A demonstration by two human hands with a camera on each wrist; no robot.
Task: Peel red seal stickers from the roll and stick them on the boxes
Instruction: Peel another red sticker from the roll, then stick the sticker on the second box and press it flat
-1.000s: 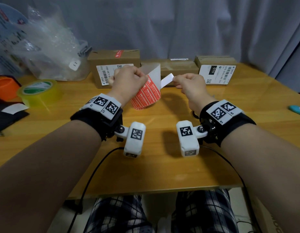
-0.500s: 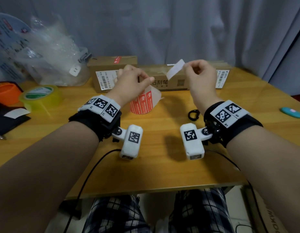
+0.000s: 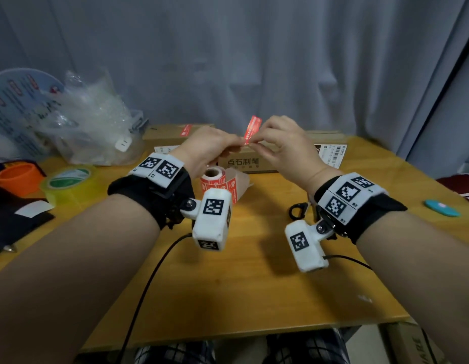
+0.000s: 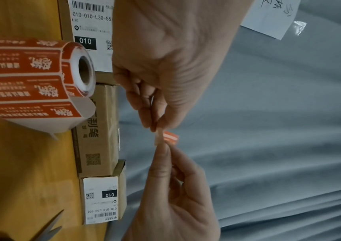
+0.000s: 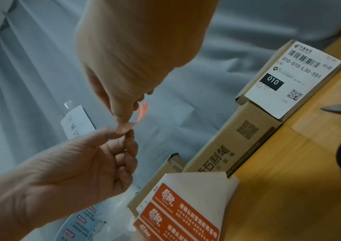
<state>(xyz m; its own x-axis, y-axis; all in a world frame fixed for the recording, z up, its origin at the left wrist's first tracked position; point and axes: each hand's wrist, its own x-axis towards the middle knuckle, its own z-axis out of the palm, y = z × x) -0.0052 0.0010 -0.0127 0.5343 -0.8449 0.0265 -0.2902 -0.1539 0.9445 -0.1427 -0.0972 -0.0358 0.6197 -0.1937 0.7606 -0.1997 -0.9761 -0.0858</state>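
A home parcel-packing corner is suggested: a wooden table is set against a grey curtain, labelled cardboard boxes are lined up at 12 o'clock, and tape and bubble wrap are piled at 10 o'clock

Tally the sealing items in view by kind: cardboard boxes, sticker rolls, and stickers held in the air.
Brown cardboard boxes: 3
Roll of red seal stickers: 1
Peeled red seal sticker held in the air: 1
Total: 5
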